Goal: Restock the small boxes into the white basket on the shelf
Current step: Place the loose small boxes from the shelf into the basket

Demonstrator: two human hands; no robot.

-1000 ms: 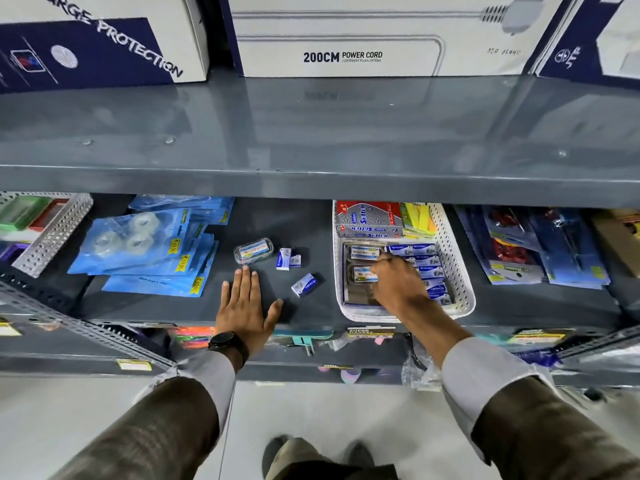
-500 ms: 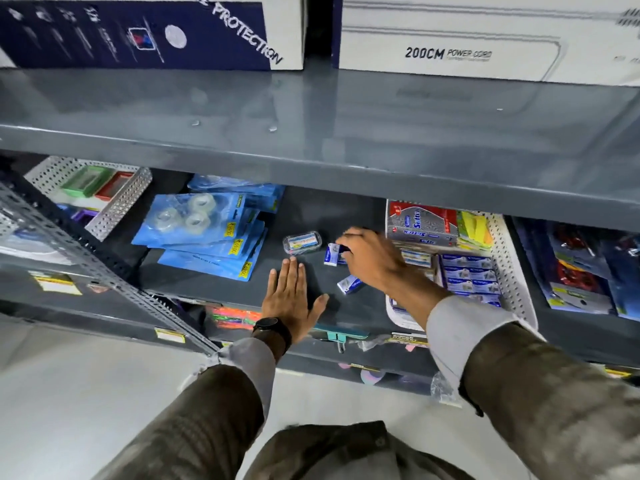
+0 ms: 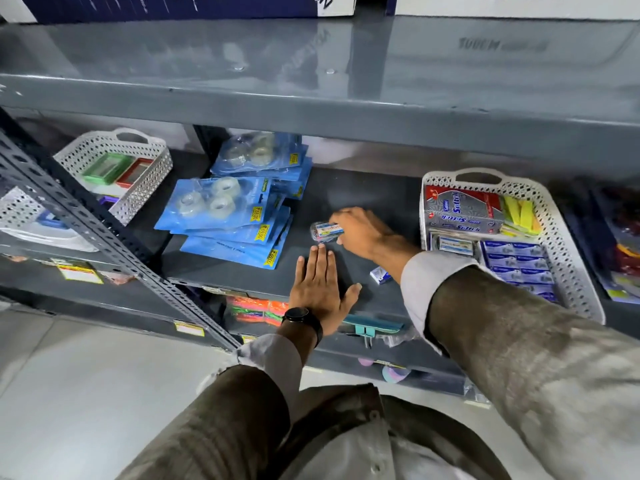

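The person stood bent toward the grey metal shelf [image 3: 360, 195], both arms reaching in. The left hand [image 3: 317, 289] lay flat on the shelf board, palm down, fingers straight and close together, thumb spread to the side; its grip was released and held nothing. A dark watch [image 3: 300, 318] sat on that wrist.

The right hand [image 3: 363, 230] reached across above the left one. Its fingers curled over the right end of a small clear case [image 3: 325, 232] with a blue and white label, which lay on the shelf just beside a stack of blue tape packs [image 3: 239, 220]. The fingertips touched the case, and the grip was partly closed around that end; whether the case was lifted off the board or only being pinched I could not tell.

One small blue and white box [image 3: 380, 274] lay loose on the shelf, near the right sleeve and between the two arms, touched by neither hand. To the right stood the white basket [image 3: 568, 258], perforated and with a handle at its far end. Inside it, rows of like small boxes [image 3: 519, 263] lay flat in the near half, with a larger silver and red pack [image 3: 462, 211] and some yellow-green strips [image 3: 519, 214] behind them. A second white basket [image 3: 145, 168] sat well apart at the far left of the shelf.
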